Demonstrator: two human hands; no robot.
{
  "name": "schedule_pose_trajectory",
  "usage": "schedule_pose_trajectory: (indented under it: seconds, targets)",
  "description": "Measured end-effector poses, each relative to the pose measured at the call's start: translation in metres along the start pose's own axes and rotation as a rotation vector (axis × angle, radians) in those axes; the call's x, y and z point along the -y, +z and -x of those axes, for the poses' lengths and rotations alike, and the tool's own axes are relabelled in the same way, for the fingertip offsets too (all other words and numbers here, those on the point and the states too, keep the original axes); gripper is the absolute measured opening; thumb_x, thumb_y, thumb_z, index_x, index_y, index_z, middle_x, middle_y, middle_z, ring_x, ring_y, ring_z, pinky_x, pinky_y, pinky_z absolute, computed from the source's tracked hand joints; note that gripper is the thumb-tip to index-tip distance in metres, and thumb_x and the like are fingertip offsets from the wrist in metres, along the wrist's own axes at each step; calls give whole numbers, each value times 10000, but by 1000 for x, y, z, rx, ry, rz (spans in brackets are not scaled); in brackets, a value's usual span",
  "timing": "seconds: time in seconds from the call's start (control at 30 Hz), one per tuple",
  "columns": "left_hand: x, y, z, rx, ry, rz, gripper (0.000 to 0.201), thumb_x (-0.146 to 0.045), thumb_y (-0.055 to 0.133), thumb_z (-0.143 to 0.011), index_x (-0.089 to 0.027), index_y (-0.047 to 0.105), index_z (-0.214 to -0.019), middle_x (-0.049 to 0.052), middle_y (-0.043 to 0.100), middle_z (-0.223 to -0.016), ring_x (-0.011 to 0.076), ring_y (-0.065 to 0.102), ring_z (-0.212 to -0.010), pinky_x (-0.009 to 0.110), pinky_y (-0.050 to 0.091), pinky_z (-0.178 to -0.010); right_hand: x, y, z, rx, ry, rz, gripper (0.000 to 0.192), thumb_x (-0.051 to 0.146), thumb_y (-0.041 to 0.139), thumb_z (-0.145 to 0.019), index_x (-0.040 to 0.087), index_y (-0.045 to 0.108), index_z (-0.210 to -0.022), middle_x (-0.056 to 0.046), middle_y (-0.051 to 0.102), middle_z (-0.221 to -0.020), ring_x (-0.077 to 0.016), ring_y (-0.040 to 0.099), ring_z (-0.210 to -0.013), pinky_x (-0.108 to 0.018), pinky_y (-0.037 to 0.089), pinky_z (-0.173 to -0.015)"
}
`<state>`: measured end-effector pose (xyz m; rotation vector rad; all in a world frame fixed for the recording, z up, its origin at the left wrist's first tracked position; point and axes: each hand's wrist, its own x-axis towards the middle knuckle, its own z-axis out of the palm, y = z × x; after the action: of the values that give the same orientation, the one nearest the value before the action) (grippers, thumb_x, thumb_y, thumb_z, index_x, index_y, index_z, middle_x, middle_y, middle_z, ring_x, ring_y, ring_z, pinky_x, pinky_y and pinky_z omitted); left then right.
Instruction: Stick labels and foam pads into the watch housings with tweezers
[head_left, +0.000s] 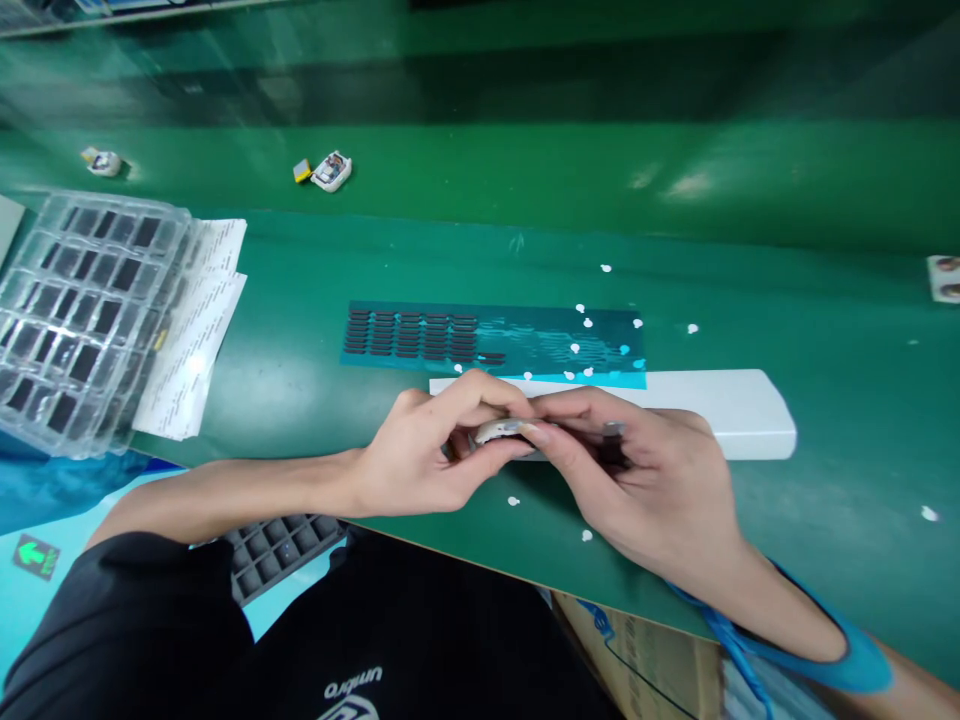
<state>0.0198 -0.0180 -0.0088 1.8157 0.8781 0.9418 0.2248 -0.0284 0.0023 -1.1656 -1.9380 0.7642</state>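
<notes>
My left hand (pixel 431 450) and my right hand (pixel 645 480) meet over the green table near its front edge. Between their fingertips they pinch a small whitish part (pixel 499 430). A thin dark tool (pixel 611 432) shows under the fingers of my right hand. Just behind the hands lies a blue sheet (pixel 495 345) with rows of small black pads, and a white bar (pixel 720 410) lies along it.
A clear plastic tray (pixel 82 310) of dark parts sits at the left on white paper sheets (pixel 199 320). Small white devices (pixel 331 170) lie on the far belt. White paper dots are scattered about the table. A grey grid tray (pixel 281 550) sits below the table edge.
</notes>
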Motion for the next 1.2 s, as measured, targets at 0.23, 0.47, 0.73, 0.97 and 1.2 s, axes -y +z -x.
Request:
schedule_pose_trajectory:
  seconds: [0.23,0.47,0.73,0.97,1.2]
  targets:
    - [5,-11,-7,13,174,-151,89,-229,682,-1023,-167,709,-1081,17,815,-853,81,676,-576,182,538,-563,-4,-22,-13,52,170,-334,475,416,404,-1142,227,791,-942,-32,742,-721,-154,635,-505,-283,494,-441]
    - [17,-11,-9,221,304,-406,233,-189,473,-1083,-148,702,-1087,106,788,-1006,206,762,-1005,320,651,-825,-28,-45,-26,68,207,-142,597,520,445,-1124,252,706,-659,-7,635,-537,-131,534,-394,-286,377,-343]
    - [11,-13,-7,284,280,-506,232,-128,448,-1050,-150,674,-1099,119,768,-1073,218,742,-1082,335,650,-855,-39,-50,-34,406,81,-161,655,451,507,-1116,230,477,-500,-7,714,-630,-166,744,-665,-246,511,-491]
    - [12,-11,-5,292,334,-574,216,-76,460,-1031,-136,658,-1092,116,779,-1027,218,739,-1092,330,658,-827,-43,-48,-34,392,109,-207,575,381,545,-1105,256,598,-546,-14,734,-660,-174,751,-649,-250,562,-513]
    - [12,-10,-6,267,355,-588,223,-49,471,-999,-104,671,-1081,135,772,-1017,228,746,-1061,336,667,-807,-44,-45,-32,424,255,-223,630,614,618,-1027,246,595,-516,-36,741,-678,-193,752,-676,-271,594,-597]
